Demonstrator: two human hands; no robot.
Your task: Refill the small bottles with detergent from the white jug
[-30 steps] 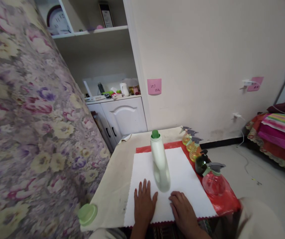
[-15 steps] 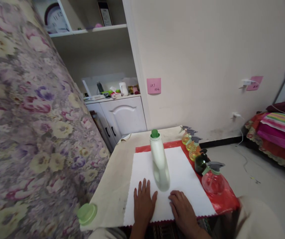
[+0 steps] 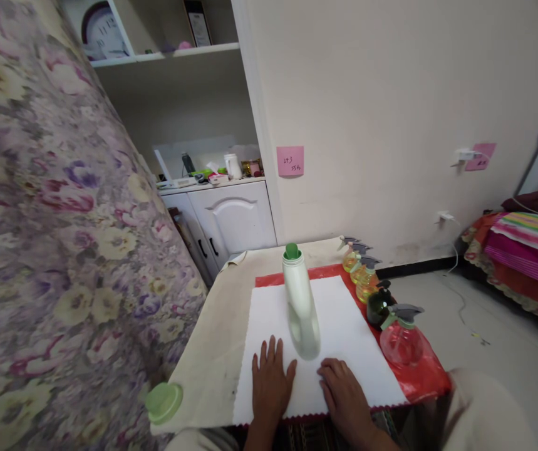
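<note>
A pale green plastic bottle with a built-in handle (image 3: 302, 300) stands upright on a white mat (image 3: 266, 310). No cap covers its neck, where a darker green spout shows. My left hand (image 3: 271, 383) lies flat on the mat, fingers spread, near the bottle's base and not touching it. On the other side my right hand (image 3: 344, 394) rests palm down, holding nothing, its fingers slightly bent. A light green cap (image 3: 164, 402) sits at the table's near left corner, out of contact with both hands.
Along the right edge, on a red sheet (image 3: 419, 382), stand a pink spray bottle (image 3: 403, 343), a dark green bottle (image 3: 378, 309) and several yellow spray bottles (image 3: 367, 288). A floral curtain (image 3: 85, 250) hangs at left. Behind are a cabinet (image 3: 235, 216) and a wall.
</note>
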